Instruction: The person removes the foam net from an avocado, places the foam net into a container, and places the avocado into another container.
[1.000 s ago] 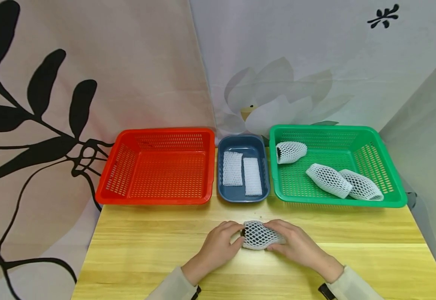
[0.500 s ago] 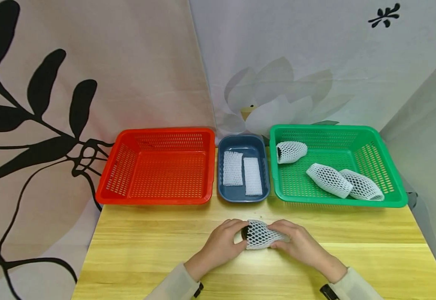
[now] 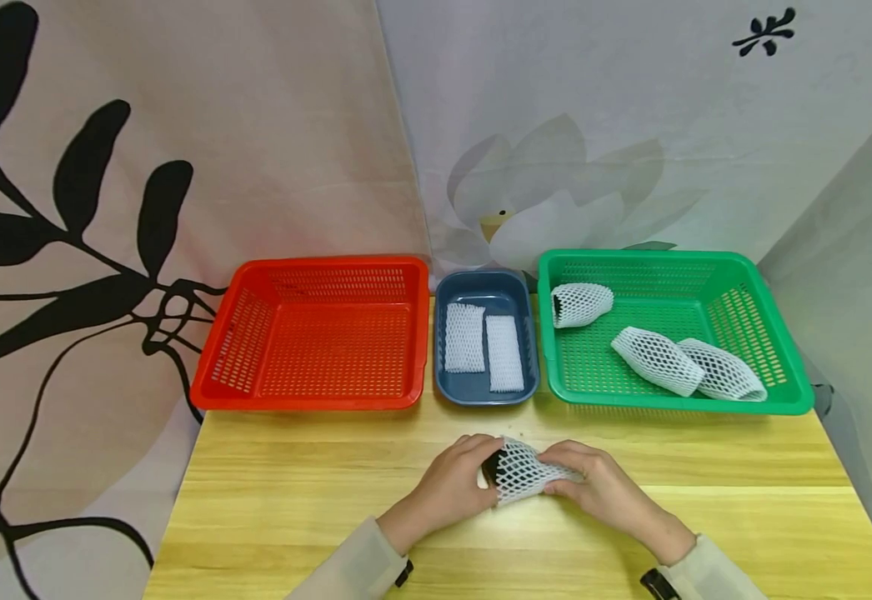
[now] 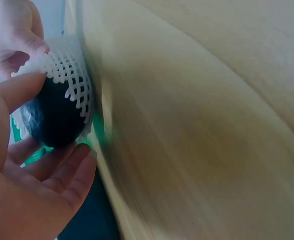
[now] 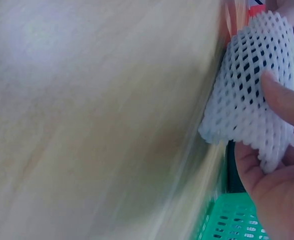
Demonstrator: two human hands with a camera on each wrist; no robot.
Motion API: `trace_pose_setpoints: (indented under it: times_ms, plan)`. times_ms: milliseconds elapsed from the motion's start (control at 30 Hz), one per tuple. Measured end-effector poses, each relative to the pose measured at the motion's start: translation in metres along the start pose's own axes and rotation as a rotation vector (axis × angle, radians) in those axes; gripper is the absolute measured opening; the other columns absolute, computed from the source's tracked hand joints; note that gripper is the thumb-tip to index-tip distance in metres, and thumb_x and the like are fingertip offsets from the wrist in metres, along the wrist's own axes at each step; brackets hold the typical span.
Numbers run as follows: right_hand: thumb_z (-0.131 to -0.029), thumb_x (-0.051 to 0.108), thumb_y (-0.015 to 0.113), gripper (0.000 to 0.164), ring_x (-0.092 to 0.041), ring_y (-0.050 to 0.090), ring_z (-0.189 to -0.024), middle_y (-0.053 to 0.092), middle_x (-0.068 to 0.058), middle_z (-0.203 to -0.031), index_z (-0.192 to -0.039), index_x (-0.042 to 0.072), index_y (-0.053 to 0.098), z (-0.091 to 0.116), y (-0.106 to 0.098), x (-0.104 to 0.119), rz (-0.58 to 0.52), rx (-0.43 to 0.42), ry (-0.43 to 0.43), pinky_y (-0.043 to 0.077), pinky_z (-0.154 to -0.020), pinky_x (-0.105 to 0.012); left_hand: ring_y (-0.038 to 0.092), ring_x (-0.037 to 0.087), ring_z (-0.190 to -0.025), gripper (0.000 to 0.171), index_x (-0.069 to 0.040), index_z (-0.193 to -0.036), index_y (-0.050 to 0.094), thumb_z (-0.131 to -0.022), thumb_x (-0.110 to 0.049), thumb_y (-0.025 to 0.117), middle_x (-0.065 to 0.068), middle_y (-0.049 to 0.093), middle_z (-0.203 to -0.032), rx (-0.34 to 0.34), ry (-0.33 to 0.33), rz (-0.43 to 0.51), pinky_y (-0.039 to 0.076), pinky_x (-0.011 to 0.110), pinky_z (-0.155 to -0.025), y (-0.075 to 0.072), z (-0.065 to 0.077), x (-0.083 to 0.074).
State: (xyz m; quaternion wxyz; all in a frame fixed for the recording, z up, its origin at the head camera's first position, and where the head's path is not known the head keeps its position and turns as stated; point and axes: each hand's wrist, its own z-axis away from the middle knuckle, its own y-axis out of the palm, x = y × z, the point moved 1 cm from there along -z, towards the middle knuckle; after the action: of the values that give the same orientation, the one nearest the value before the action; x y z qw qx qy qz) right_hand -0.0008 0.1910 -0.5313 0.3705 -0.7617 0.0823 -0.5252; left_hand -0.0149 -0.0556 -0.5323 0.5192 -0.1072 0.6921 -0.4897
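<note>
Dark fruit [image 4: 56, 120] lies between your left hand [image 3: 453, 481] and right hand [image 3: 595, 487], near the front of the bench [image 3: 308, 492], partly inside a white foam net [image 3: 520, 473]. Its long axis seems to run roughly left to right, with the bare end facing your left palm, so your left hand is the nearer to it. That grip curls around the bare end, thumb at the net's rim, fingers beneath; your right hand pinches the net's narrower end. I cannot tell whether the fruit touches the bench. Beyond stand a red basket [image 3: 301, 403], a blue tray [image 3: 485, 402] holding two flat nets [image 3: 465, 342] and, rightward, a green basket [image 3: 676, 406] with three net-wrapped pieces [image 3: 657, 361]; none comes between your hands.
</note>
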Motion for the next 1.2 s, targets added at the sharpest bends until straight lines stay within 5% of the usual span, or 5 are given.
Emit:
trace_pose_setpoints:
  times_ms: [367,633,967,1200]
  plan:
    - [-0.070,0.007,0.080,0.038,-0.014,0.064,-0.095,0.067,0.002,-0.104,-0.106,0.016,0.070,0.003,0.001,0.000,-0.038,-0.015,-0.006,0.051,-0.083,-0.031,0.047,0.011,-0.116,0.083,-0.014,-0.138,0.047,-0.063,-0.022,0.080,-0.006,0.049,-0.135,0.057,0.009,-0.067,0.039,0.030,-0.099,0.005,-0.008,-0.004]
    - [-0.071,0.002,0.079,0.036,-0.010,0.064,-0.089,0.067,0.007,-0.100,-0.103,0.017,0.071,0.004,0.001,-0.002,-0.064,-0.050,-0.014,0.052,-0.078,-0.024,0.047,0.011,-0.109,0.084,-0.014,-0.136,0.049,-0.062,-0.040,0.082,-0.006,0.054,-0.125,0.064,-0.010,-0.135,0.039,0.031,-0.095,0.003,-0.010,-0.005]
    - [-0.071,0.003,0.080,0.034,-0.007,0.064,-0.087,0.067,0.014,-0.097,-0.098,0.021,0.072,0.004,-0.007,0.002,0.023,-0.092,0.073,0.053,-0.075,-0.027,0.049,0.009,-0.105,0.070,-0.018,-0.127,0.053,-0.066,-0.043,0.078,-0.009,0.055,-0.116,0.023,-0.058,-0.026,0.042,0.029,-0.094,-0.003,-0.003,-0.003]
    - [-0.073,0.006,0.080,0.026,-0.007,0.064,-0.082,0.067,0.014,-0.091,-0.094,0.019,0.071,0.005,-0.013,0.001,0.056,-0.179,0.057,0.050,-0.073,-0.019,0.049,0.007,-0.103,0.066,-0.021,-0.123,0.053,-0.069,-0.048,0.079,-0.011,0.054,-0.113,-0.046,-0.053,0.028,0.045,0.030,-0.088,-0.016,0.006,-0.001]
